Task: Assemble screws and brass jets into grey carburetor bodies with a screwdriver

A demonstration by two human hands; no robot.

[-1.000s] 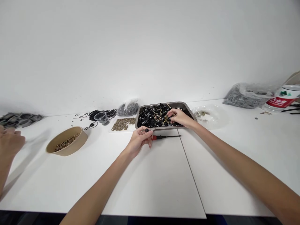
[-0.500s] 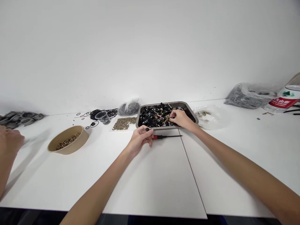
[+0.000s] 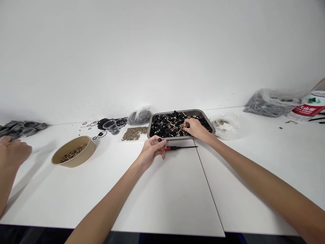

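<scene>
Two hands work at the metal tray: the right hand reaches into its black-and-brass parts, fingertips buried, so its grip cannot be told. Just before the tray, the left hand pinches a small black piece, partly hiding the red-handled screwdriver.

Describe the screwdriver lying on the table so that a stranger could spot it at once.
Start at the metal tray of black rings and brass parts at the back of the white table. Just in front of its near edge, beside the left hand, lies the screwdriver. It is the only long thin tool there, with a red collar and a black shaft pointing right.
</scene>
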